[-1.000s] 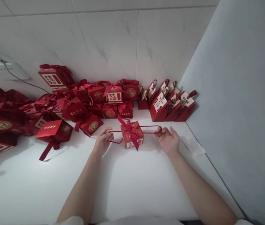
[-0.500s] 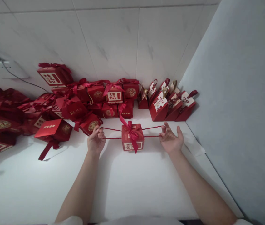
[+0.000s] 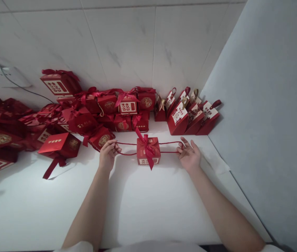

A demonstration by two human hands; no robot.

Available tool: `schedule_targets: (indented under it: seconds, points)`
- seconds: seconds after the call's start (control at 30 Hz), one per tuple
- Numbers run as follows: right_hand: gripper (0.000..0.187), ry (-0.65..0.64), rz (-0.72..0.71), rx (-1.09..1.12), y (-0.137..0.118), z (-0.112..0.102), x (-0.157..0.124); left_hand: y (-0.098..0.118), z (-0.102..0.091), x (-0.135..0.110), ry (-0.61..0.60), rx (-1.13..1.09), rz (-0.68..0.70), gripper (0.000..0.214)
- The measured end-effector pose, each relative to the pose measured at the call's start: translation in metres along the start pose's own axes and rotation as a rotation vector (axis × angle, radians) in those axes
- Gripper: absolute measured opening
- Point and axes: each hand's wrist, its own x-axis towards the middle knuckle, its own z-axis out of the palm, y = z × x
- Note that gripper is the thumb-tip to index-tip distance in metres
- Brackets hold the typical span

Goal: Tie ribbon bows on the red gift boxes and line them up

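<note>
A small red gift box (image 3: 141, 154) with a ribbon bow (image 3: 149, 150) on its top is in the middle, in front of me. Dark red cord handles run out from both of its sides. My left hand (image 3: 108, 154) pinches the left cord loop (image 3: 127, 144), which sags a little on its lower strand. On the other side, the fingers of my right hand (image 3: 189, 154) are hooked in the right cord loop (image 3: 169, 142), with the palm turned up. Whether the box touches the table I cannot tell.
Red gift boxes with ribbons (image 3: 128, 106) are stacked along the tiled wall (image 3: 122, 45). More lie piled at the left, one tipped box (image 3: 59, 145) nearest. Wedge-shaped red boxes (image 3: 178, 120) stand at the back right, by a pale side wall (image 3: 269, 105). A cable (image 3: 19, 85) hangs at the left.
Both hands have come slightly closer to the box. The left loop's lower strand has gone from taut to slack, and the box has tilted so less of its front shows.
</note>
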Motion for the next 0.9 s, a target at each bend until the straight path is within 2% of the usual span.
schedule_targets:
  seconds: [0.1, 0.17, 0.23, 0.33, 0.4, 0.47, 0.6, 0.7, 0.8, 0.9]
  points:
    - [0.034, 0.013, -0.071, -0.194, 0.014, 0.004, 0.003, -0.008, 0.004, -0.001, 0.043, 0.158, 0.081, 0.026]
    - [0.033, 0.001, -0.100, -0.249, 0.021, 0.008, 0.001, -0.013, 0.009, -0.005, 0.017, 0.265, 0.167, 0.032]
    - [0.035, -0.053, -0.125, -0.336, 0.025, 0.014, -0.004, -0.017, 0.016, -0.013, -0.142, 0.422, 0.258, 0.044]
    - [0.036, -0.220, -0.206, -0.533, 0.026, 0.023, -0.016, -0.020, 0.028, -0.026, -0.465, 0.621, 0.343, 0.067]
    - [0.037, -0.310, -0.347, -0.679, 0.024, 0.029, -0.024, -0.021, 0.036, -0.034, -0.551, 0.656, 0.401, 0.080]
    - [0.038, -0.334, -0.544, -0.807, 0.021, 0.034, -0.032, -0.019, 0.044, -0.042, -0.545, 0.709, 0.539, 0.086]
    - [0.043, -0.331, -0.917, -1.001, 0.015, 0.043, -0.045, -0.014, 0.057, -0.057, -0.523, 0.860, 0.856, 0.073]
    - [0.048, -0.367, -1.074, -1.082, 0.015, 0.046, -0.053, -0.016, 0.062, -0.068, -0.574, 0.909, 0.989, 0.057]
    - [0.051, -0.427, -1.106, -1.111, 0.017, 0.049, -0.056, -0.022, 0.064, -0.072, -0.597, 0.975, 1.076, 0.048]
    - [0.050, -0.414, -1.021, -1.040, 0.019, 0.057, -0.054, -0.027, 0.066, -0.069, -0.543, 1.017, 1.133, 0.040]
